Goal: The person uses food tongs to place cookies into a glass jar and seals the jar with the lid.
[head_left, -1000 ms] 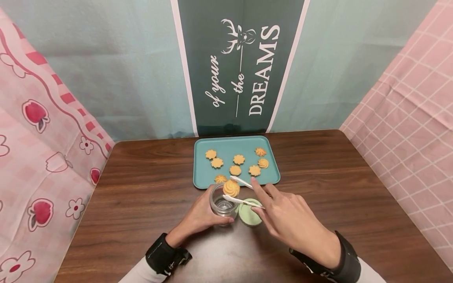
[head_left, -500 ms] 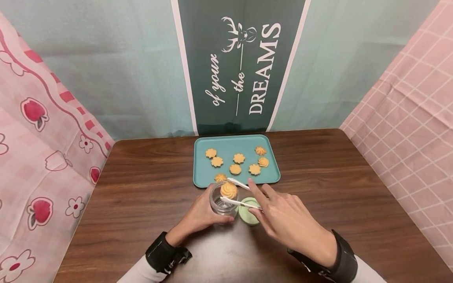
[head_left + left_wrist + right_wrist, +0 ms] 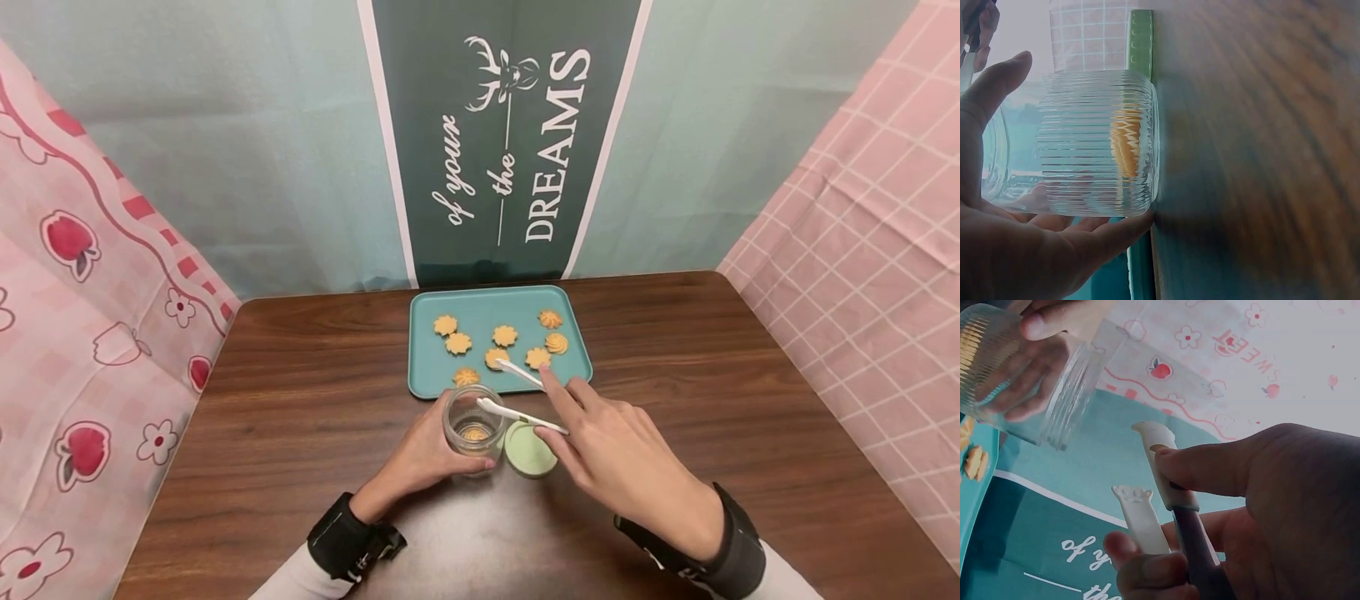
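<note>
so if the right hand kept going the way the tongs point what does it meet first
Probably the cookies on the teal tray: the right hand aims its white tongs that way, empty and apart. Depth is unclear, so one arm might clip the jar rim.

Two bare hands, banded at the wrists

The left hand (image 3: 427, 454) and right hand (image 3: 622, 458) wore no gloves or rings. Each wrist carried a broad black band (image 3: 347, 535), the left one's with a buckled strap; the right band (image 3: 731, 546) sat thick and cuff-like. Pale white sleeves (image 3: 296, 579) began just behind both bands.
</note>
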A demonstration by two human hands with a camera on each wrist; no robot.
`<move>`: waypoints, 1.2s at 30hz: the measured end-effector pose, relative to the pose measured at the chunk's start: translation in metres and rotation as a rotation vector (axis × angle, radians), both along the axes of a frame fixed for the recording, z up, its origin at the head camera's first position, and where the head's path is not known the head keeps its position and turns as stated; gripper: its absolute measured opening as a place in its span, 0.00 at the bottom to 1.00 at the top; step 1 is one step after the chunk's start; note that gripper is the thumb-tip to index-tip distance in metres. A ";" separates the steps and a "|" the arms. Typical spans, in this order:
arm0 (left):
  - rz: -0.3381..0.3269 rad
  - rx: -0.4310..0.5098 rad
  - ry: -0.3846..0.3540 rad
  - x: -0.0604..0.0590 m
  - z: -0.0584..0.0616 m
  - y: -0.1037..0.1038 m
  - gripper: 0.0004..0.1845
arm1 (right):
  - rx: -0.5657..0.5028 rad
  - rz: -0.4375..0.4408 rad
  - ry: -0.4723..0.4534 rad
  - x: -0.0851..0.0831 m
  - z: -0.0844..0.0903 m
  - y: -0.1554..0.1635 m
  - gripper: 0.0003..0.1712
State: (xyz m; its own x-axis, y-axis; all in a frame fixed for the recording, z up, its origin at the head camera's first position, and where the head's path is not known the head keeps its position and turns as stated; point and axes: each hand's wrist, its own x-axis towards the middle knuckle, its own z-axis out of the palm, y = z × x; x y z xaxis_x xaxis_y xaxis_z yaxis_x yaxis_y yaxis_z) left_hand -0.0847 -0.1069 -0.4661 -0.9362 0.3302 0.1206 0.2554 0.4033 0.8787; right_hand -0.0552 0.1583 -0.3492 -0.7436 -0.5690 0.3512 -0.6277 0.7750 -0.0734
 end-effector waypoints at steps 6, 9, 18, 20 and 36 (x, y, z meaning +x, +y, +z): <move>-0.009 0.019 0.010 0.000 -0.001 0.001 0.49 | -0.008 -0.014 -0.011 -0.002 0.002 0.003 0.39; -0.006 0.017 0.005 0.000 -0.001 0.001 0.49 | -0.015 -0.028 -0.013 -0.004 0.002 0.005 0.38; -0.002 0.013 0.001 0.000 0.000 0.001 0.48 | -0.037 -0.064 0.012 -0.012 0.001 0.012 0.37; -0.002 0.017 -0.001 0.000 0.000 0.001 0.48 | -0.041 -0.075 0.011 -0.014 0.001 0.014 0.37; -0.007 0.030 -0.016 0.000 0.000 0.001 0.49 | -0.035 -0.154 -0.051 -0.025 0.001 0.020 0.38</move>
State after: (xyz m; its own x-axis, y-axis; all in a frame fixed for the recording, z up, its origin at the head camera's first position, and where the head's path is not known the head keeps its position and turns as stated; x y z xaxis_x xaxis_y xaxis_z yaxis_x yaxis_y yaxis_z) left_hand -0.0842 -0.1055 -0.4660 -0.9357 0.3335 0.1151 0.2437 0.3751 0.8944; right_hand -0.0805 0.1787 -0.3485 -0.8384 -0.4348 0.3286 -0.4964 0.8582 -0.1309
